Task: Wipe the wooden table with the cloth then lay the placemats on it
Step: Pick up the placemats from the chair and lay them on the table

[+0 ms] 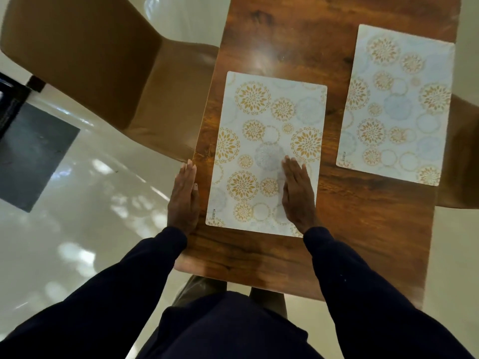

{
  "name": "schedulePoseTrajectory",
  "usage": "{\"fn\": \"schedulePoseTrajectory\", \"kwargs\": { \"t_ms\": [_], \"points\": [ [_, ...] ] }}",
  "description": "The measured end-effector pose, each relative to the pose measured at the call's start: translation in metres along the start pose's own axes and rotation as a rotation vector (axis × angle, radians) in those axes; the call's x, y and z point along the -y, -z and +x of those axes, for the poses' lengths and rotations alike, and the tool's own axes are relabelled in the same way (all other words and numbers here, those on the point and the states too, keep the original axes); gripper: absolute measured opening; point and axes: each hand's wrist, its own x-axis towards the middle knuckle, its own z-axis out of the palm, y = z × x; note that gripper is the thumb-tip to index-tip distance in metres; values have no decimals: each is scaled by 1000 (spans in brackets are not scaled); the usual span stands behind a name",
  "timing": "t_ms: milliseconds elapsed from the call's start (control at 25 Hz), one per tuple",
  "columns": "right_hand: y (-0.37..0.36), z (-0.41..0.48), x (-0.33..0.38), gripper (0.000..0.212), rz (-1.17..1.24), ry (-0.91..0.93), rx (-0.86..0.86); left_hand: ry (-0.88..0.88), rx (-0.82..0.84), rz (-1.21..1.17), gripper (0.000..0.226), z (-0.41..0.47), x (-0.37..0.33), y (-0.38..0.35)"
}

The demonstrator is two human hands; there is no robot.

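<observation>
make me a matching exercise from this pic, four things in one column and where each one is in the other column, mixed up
Column A
1 left hand
2 right hand
3 far placemat
4 chair

Column B
a flat on the near placemat
b beside the table, on its left
c on the table's left edge, off both mats
d lying untouched on the table's right side

Pairs: 1-c, 2-a, 3-d, 4-b
</observation>
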Motion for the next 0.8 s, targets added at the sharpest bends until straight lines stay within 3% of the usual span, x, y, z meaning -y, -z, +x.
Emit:
{"fn": "schedulePoseTrajectory", "kwargs": {
  "t_ms": [120, 320, 480, 800],
  "points": [
    [-14, -34, 16, 52, -68, 2, 6, -102, 28, 79, 52, -8, -8, -7],
    [-31, -39, 28, 67, -241, -61, 90, -339, 266, 417, 69, -6, -28, -48],
    [-32, -30, 30, 66, -272, -52, 62, -321, 206, 444, 73, 17, -37, -64],
    [-39, 81, 16, 65, -290, -97, 2, -383, 131, 498, 67, 137, -37, -72]
  ]
}}
